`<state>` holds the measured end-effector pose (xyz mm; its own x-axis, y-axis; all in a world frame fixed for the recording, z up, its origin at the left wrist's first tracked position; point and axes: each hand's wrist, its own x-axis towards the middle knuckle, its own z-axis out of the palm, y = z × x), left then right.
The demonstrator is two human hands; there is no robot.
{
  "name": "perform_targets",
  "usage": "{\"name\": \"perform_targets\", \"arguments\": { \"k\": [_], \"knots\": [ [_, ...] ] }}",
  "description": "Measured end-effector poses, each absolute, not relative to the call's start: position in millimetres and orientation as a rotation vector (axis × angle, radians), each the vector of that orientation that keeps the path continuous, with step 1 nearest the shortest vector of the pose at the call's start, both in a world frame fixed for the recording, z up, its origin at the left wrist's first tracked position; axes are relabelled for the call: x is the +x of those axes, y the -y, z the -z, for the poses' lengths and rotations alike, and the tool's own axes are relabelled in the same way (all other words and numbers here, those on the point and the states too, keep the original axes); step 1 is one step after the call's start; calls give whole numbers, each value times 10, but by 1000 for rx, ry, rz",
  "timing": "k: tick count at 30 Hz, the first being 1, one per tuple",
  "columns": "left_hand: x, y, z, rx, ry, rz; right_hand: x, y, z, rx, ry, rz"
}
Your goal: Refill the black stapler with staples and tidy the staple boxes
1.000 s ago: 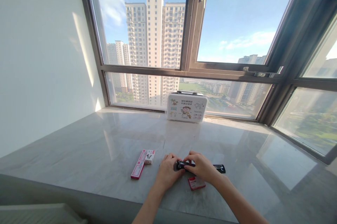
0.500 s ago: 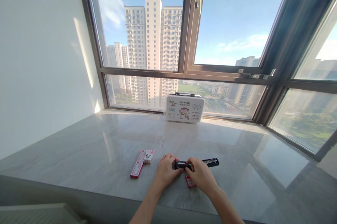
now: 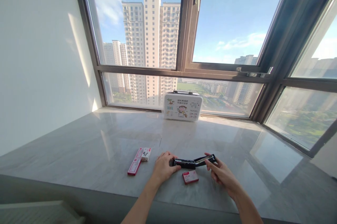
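Head view gives us a wide, brown-framed window (image 3: 137,70) above a pale grey stone counter (image 3: 92,161), polished enough to mirror the light. Near the glass we see a white case (image 3: 182,107), smooth, round-cornered, printed with cartoons. Our left hand (image 3: 163,168) is closed round the left end of a black stapler (image 3: 186,163), thumb on the near side and fingers beyond; our right hand (image 3: 219,173) pinches its right-hand part between fingertips, the other fingers loosely curled. The stapler stretches between both hands over the counter, opened into a shallow V with metal showing inside. We judge it fairly light but stiff, giving only at the bend, perhaps slippery along its smooth sides; the two ends offer the safest hold, clear of that bend. To the left lies a narrow red-and-white pack (image 3: 134,164), crisp-edged cardboard, perhaps two boxes end to end; just on our side of the stapler sits a flat red-and-white box (image 3: 190,177); smallest is a squarish white box (image 3: 146,154) beside the narrow pack, probably easily dented
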<state>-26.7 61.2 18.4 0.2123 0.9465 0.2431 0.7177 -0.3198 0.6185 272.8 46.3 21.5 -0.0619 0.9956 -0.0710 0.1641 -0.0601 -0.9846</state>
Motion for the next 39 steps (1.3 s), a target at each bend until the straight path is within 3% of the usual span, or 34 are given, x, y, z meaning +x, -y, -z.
{"name": "perform_targets", "arguments": {
  "k": [4, 11, 18, 24, 30, 39],
  "knots": [
    [-261, -594, -218, 2119, -1547, -829, 2413, -758, -478, -1183, 1613, -1149],
    [-238, -610, -215, 2122, -1601, -840, 1845, -965, -538, -1344, 2212, -593],
    [-84, -293, -390, 2155, -1470, -1037, 2147, -912, -442, -1577, 2063, -409],
    [245, 62, -458, 2371, -987, -746, 2595, -641, -230, -1589, 1763, -542],
    [-104, -33, -326, 2243, -1347, -817, 2656, -135, -74, -1528, 1570, -769],
    [-71, -124, -319, 2158, -1303, -764, 2064, -100, -92, -1471, 1591, -779]
  ]
}}
